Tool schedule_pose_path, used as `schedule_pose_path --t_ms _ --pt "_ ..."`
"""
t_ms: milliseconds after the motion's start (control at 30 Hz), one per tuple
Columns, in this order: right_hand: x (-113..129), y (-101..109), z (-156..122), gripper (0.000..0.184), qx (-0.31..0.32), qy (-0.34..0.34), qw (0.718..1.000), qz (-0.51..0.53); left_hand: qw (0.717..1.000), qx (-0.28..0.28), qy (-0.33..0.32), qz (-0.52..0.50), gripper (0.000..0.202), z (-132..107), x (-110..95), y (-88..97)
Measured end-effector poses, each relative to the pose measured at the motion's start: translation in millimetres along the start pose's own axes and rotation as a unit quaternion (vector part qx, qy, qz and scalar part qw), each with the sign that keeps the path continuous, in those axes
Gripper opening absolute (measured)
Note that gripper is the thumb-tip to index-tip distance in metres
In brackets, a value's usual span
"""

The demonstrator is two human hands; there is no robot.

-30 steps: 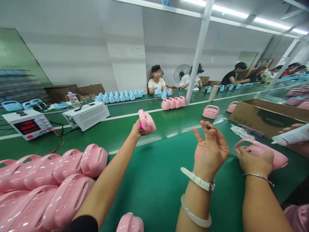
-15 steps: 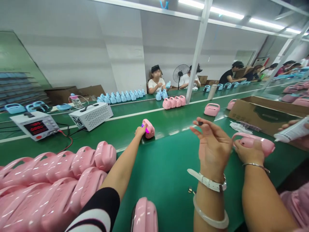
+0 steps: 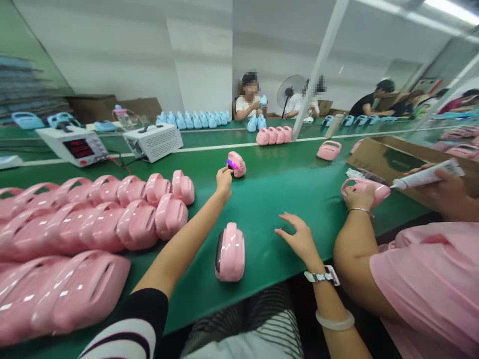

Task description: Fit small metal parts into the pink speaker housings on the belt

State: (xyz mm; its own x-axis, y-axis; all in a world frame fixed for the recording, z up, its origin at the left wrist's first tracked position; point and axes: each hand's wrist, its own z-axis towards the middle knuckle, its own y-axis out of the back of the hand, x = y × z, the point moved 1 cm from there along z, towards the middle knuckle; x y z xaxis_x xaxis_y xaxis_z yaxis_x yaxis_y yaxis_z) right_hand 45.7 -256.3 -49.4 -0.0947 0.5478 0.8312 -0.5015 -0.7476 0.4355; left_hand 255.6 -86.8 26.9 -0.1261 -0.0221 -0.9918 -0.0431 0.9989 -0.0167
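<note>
My left hand [image 3: 223, 181] reaches forward, fingers closed at the lower edge of a pink handled device [image 3: 239, 164] that shows a glowing purple strip on its dark face. The far fingers are partly hidden. Over the green table, my right hand [image 3: 299, 238] is open, thumb and fingers apart, with nothing visible between them. Between my arms another pink handled device [image 3: 232, 254] stands upright, its dark face to the left. Left of my left arm are rows of pink handled housings [image 3: 101, 227].
At right, a co-worker's hand steadies a pink device [image 3: 377, 192] while the other holds a white tube [image 3: 426, 177] to it. A cardboard box [image 3: 377, 154] stands behind. Power supplies [image 3: 77, 144] sit at back left. Across the green table [image 3: 269, 194], people handle blue items.
My right hand has moved lower and opened; the small dark piece between its fingers no longer shows. My left hand stays at the lit device. The co-worker's tube tip now meets the pink device.
</note>
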Motion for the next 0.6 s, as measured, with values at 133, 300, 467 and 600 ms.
schedule_pose_path --t_ms 133,300,467,600 --pt "36 -30 -24 0.117 0.242 0.04 0.969 0.04 0.997 0.046 0.016 -0.056 0.03 -49 20 43.5" --pt "69 -73 -40 0.136 0.311 0.084 0.945 0.06 0.98 0.155 0.074 -0.103 0.031 -111 56 103.0" --pt "88 -86 -13 0.126 0.276 0.179 0.944 0.031 0.949 0.244 0.131 -0.153 0.044 -134 73 134.6" --pt "105 -96 18 0.122 0.318 0.235 0.916 0.073 0.942 0.238 0.101 -0.214 0.058 -129 69 136.1"
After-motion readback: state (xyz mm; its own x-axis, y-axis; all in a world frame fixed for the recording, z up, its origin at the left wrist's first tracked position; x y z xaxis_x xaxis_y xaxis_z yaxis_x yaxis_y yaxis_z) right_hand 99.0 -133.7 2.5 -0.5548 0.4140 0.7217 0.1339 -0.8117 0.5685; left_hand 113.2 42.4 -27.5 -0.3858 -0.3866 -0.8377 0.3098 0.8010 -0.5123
